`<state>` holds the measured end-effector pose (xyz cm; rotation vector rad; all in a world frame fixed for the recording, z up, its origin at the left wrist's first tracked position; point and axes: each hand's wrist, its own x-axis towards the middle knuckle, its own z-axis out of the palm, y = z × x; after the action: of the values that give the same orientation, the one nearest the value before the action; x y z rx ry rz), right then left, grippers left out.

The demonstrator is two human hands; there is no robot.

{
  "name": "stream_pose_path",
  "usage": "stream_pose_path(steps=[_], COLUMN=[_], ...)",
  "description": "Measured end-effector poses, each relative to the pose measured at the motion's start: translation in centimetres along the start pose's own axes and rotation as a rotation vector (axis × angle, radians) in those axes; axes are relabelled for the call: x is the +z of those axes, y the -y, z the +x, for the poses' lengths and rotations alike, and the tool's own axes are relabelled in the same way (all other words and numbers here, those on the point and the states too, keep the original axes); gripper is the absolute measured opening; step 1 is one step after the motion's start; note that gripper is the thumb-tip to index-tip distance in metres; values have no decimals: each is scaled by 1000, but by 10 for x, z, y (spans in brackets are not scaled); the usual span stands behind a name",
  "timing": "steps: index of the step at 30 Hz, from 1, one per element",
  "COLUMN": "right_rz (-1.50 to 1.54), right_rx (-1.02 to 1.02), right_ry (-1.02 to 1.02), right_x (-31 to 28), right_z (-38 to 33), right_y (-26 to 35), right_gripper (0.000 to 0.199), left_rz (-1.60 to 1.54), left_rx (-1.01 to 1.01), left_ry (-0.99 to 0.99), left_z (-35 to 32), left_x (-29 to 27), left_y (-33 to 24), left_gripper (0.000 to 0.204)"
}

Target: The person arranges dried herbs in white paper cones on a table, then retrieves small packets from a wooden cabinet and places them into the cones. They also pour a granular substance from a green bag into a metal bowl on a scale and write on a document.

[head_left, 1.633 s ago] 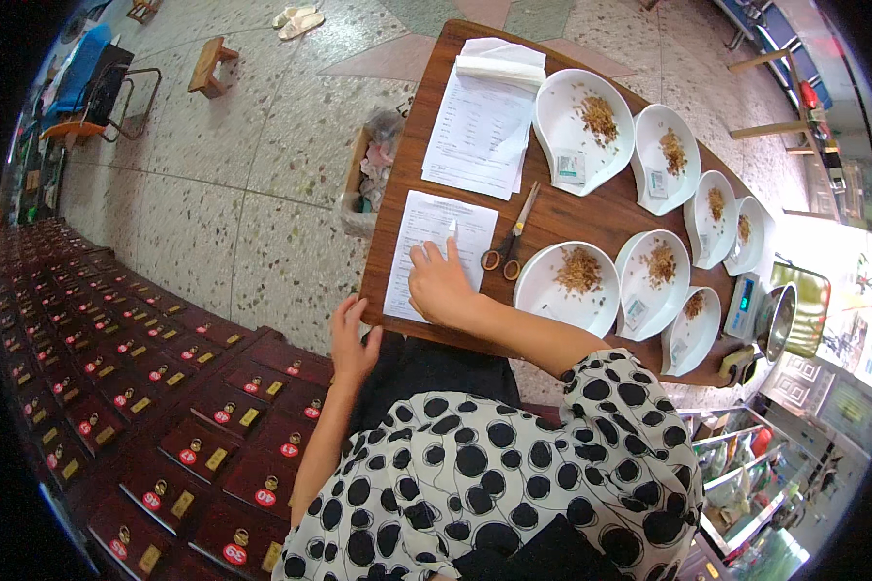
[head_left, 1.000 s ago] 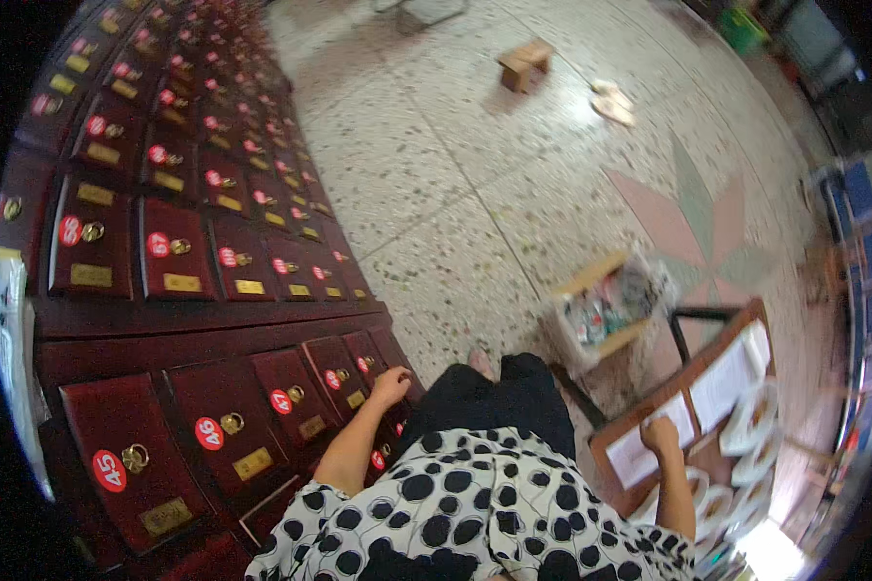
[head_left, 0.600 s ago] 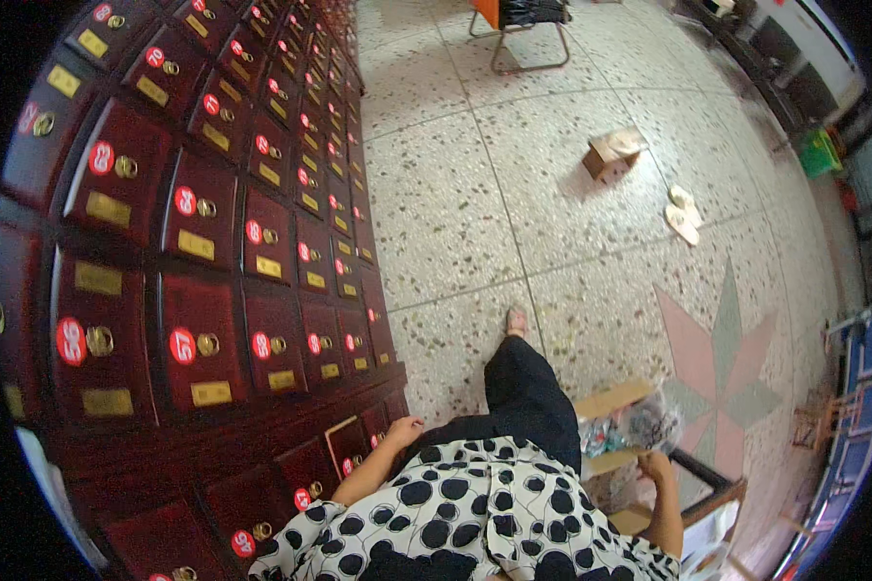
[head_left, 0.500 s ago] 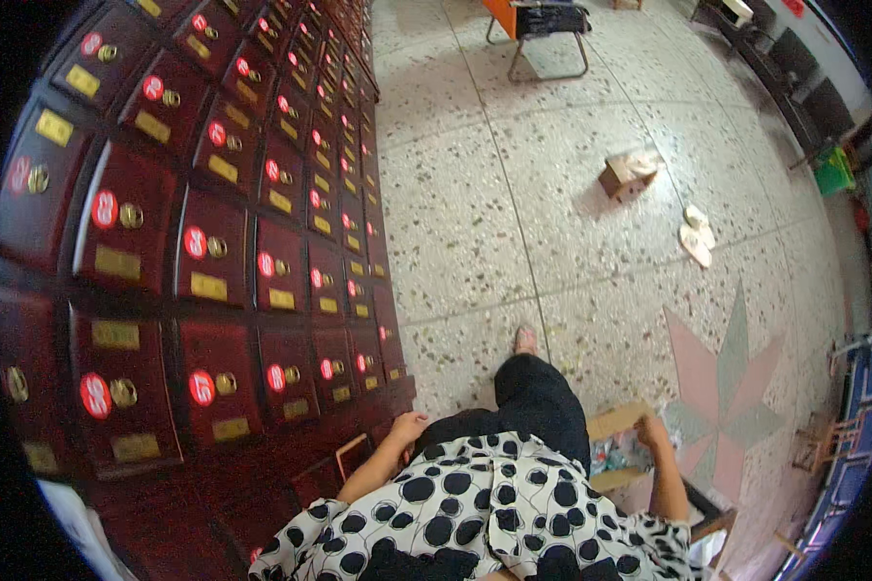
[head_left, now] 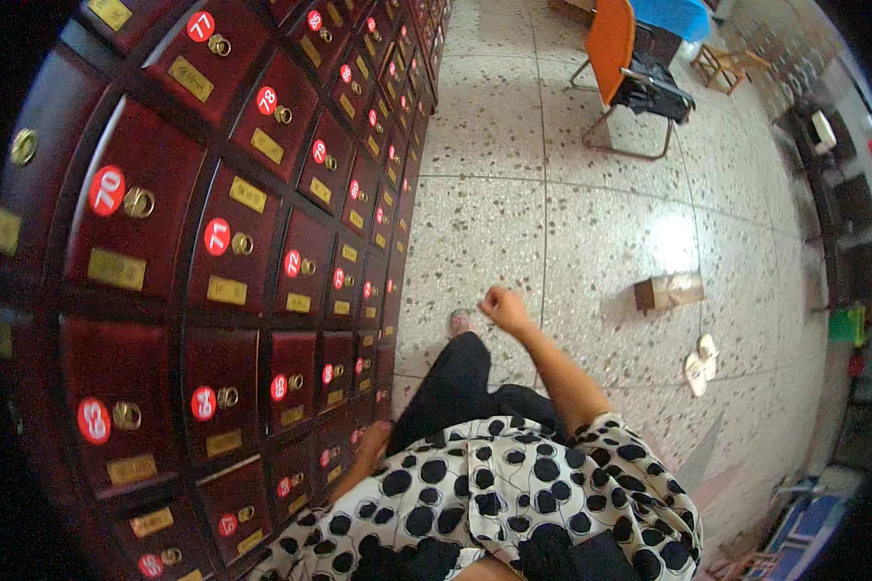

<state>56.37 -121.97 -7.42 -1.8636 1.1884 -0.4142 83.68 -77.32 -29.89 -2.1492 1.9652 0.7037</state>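
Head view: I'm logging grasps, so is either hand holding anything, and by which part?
Nothing visibly held. The right hand is a loose fist in the air; the left hand hangs by the drawer cabinet, apparently empty.

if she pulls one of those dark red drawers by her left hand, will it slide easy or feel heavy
The drawer looks like solid wood, so probably stiff and fairly heavy. Its small brass ring pull offers only a fingertip grip, so it may slip. The left hand is beside it.

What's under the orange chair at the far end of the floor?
Under the orange chair only its thin metal legs and bare speckled floor show. A dark bag lies on the seat and covers it; what lies behind the chair is blocked from view.
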Motion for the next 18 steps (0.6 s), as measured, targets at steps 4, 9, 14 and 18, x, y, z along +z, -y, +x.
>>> stream_pose_path(steps=[4, 9, 14, 18], right_rz=[-32, -171, -171, -107], right_rx=[60, 102, 11, 117], right_ry=[153, 134, 250, 531], right_x=[4, -11, -12, -14], right_z=[40, 128, 264, 354], right_y=[-24, -45, -27, -3], right_gripper=[25, 55, 41, 32], left_rz=[-382, -1130, -1449, -1297], left_rx=[-231, -602, -681, -1010], left_ry=[7, -348, -566, -347], left_z=[40, 161, 237, 247], left_x=[-27, -320, -372, -358], left_y=[25, -55, -88, -145], left_gripper=[15, 18, 29, 22])
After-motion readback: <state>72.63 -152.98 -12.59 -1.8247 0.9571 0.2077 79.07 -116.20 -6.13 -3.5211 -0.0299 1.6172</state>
